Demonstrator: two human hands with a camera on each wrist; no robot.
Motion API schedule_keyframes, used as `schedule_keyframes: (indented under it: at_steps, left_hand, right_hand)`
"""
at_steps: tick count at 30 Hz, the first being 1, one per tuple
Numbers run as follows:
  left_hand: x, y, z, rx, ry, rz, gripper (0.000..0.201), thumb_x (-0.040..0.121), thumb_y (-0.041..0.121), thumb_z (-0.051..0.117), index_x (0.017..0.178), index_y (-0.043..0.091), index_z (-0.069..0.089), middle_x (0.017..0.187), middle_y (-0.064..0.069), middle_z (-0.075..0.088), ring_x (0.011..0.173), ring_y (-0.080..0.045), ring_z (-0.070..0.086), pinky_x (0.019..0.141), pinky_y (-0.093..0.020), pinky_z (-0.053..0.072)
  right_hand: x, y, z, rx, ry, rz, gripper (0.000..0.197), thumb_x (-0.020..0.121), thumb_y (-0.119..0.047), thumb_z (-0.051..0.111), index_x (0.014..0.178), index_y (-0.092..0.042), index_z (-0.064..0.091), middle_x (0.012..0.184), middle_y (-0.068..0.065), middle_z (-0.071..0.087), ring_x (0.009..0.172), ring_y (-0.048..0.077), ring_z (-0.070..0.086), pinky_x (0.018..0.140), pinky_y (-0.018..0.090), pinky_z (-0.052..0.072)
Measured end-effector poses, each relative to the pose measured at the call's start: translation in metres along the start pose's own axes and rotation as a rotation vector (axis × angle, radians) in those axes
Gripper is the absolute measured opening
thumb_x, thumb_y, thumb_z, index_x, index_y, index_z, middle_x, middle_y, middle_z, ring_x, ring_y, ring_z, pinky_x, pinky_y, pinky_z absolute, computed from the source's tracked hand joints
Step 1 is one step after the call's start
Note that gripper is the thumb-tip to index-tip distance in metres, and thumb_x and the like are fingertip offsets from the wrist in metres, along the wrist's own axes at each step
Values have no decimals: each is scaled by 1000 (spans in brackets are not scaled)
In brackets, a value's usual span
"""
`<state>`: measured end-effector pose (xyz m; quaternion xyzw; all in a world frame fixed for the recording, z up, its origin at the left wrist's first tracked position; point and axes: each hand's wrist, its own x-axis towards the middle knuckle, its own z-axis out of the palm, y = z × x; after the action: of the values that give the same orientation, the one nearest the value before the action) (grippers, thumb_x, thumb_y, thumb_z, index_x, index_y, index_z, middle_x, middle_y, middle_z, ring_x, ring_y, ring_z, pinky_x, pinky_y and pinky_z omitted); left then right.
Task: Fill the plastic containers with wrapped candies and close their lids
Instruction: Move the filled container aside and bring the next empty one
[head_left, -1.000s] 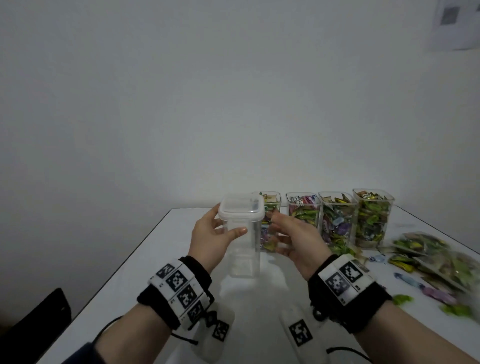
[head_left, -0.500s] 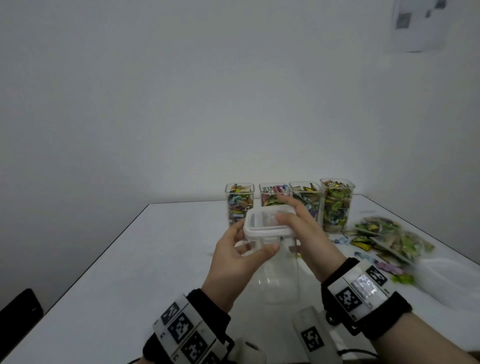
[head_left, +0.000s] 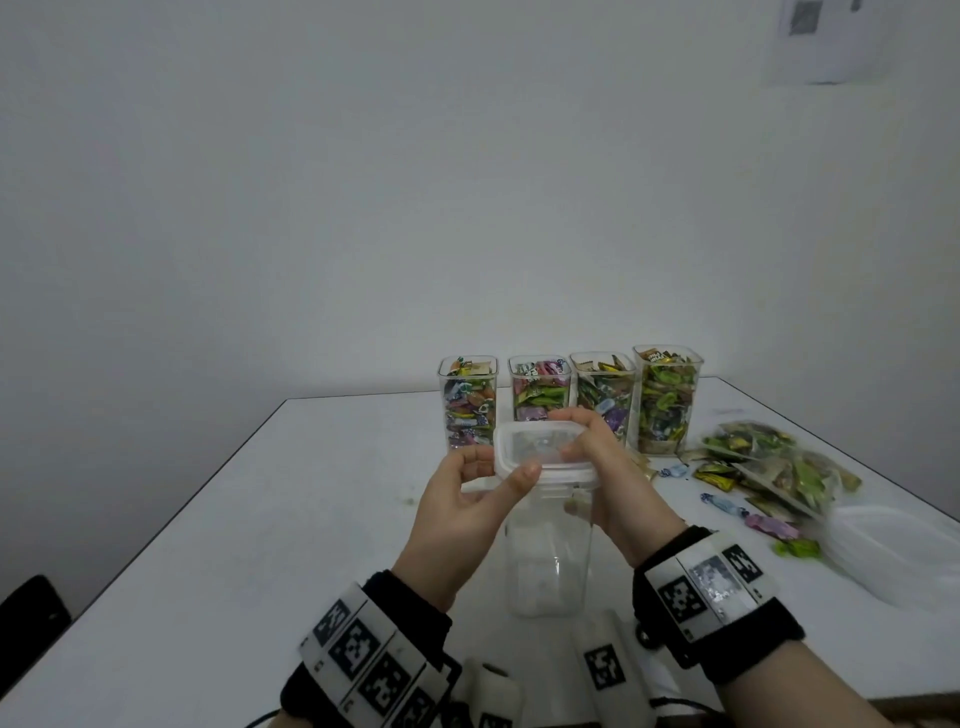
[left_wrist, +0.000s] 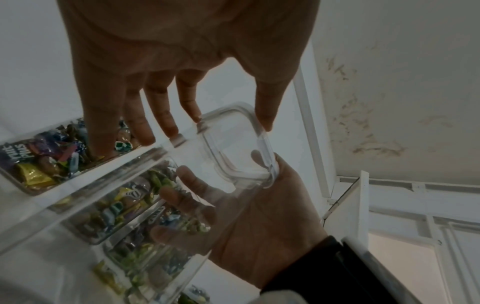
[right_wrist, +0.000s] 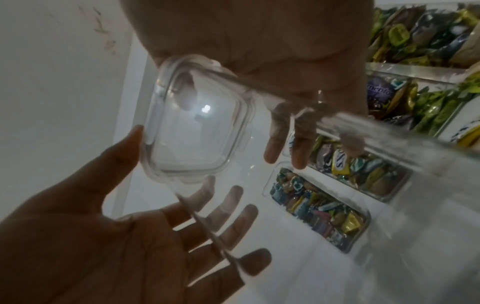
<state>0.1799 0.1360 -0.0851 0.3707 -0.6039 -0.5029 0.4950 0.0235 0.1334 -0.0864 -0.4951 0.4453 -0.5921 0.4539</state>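
An empty clear container (head_left: 548, 566) with a clear snap lid (head_left: 540, 454) on top stands upright in front of me, held between both hands. My left hand (head_left: 483, 480) grips its upper left side, thumb on the lid's front rim. My right hand (head_left: 597, 457) grips the right side, with fingers curled over the lid's far edge. In the wrist views the lid (left_wrist: 233, 148) (right_wrist: 194, 123) shows from below, with fingers of both hands round the container walls. Whether the lid's flaps are latched I cannot tell.
Several lidless containers full of wrapped candies (head_left: 539, 389) stand in a row at the back of the white table (head_left: 311, 519). Bags of candies (head_left: 779, 462) and loose candies (head_left: 769, 525) lie at the right, beside a clear plastic tray (head_left: 893, 556).
The empty container has come away from the row, nearer to me and lower. My right hand's fingers have moved up over the lid's far edge, and my left thumb onto its front rim.
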Motion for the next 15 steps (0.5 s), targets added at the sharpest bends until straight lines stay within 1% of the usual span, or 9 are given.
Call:
schedule_keyframes:
  at_steps: [2, 4, 6, 7, 9, 11, 12, 13, 15]
  left_hand:
    - [2, -1, 2, 1, 12, 18, 65, 57, 48, 71, 109, 13, 58, 106, -2, 65, 88, -12, 63, 59, -15, 46]
    - [4, -1, 4, -20, 14, -2, 64, 57, 44, 73, 109, 9, 57, 106, -4, 66, 92, -16, 63, 63, -19, 49]
    - [6, 1, 4, -51, -8, -64, 67, 57, 41, 74, 112, 9, 55, 107, -6, 66, 89, -13, 65, 73, -29, 57]
    - [7, 1, 4, -65, -22, -97, 68, 57, 39, 75, 114, 8, 54, 110, -8, 64, 90, -13, 65, 82, -35, 57]
    - [11, 4, 1, -70, -53, -137, 68, 57, 36, 75, 114, 6, 52, 117, -13, 60, 95, -16, 64, 91, -46, 53]
    - [14, 6, -2, -51, -84, -165, 70, 53, 37, 78, 111, 6, 52, 116, -12, 60, 99, -19, 63, 94, -52, 50]
    - [16, 7, -3, -41, -100, -178, 70, 52, 35, 82, 109, 8, 53, 114, -11, 61, 99, -19, 62, 95, -53, 49]
    - [18, 7, -4, -33, -115, -189, 68, 52, 32, 87, 107, 9, 53, 112, -9, 61, 99, -19, 62, 95, -53, 49]
    - [19, 7, -5, -18, -134, -202, 61, 57, 32, 82, 106, 10, 54, 107, -5, 64, 100, -18, 63, 95, -52, 49]
  right_hand:
    - [2, -1, -2, 10, -15, 9, 32, 62, -30, 52, 91, -41, 60, 106, 4, 61, 87, 18, 58, 57, 26, 47]
    - [2, 0, -2, 9, -22, 11, 32, 62, -31, 52, 91, -41, 61, 105, 3, 61, 87, 18, 57, 58, 27, 47]
    - [3, 1, -3, 6, -21, 7, 32, 61, -32, 52, 90, -42, 61, 105, 2, 61, 89, 19, 57, 62, 29, 46]
    - [3, 1, -3, 9, -20, 4, 32, 61, -32, 53, 90, -42, 61, 105, 3, 60, 90, 19, 57, 63, 30, 46]
    - [2, 2, -3, 14, -22, 1, 32, 60, -33, 53, 90, -42, 61, 107, 4, 60, 91, 20, 57, 65, 31, 48]
    - [2, 2, -2, 23, -23, 2, 32, 61, -33, 53, 90, -42, 61, 108, 5, 60, 94, 22, 57, 74, 37, 50]
    - [1, 1, -2, 29, -22, 4, 31, 61, -32, 53, 90, -42, 61, 108, 5, 60, 95, 23, 57, 78, 41, 48]
    - [0, 1, -2, 34, -21, 6, 31, 61, -32, 52, 89, -42, 61, 108, 5, 60, 95, 23, 57, 80, 42, 47]
    - [0, -1, -1, 45, -24, 11, 32, 62, -31, 52, 90, -41, 61, 107, 5, 60, 94, 22, 56, 79, 41, 46]
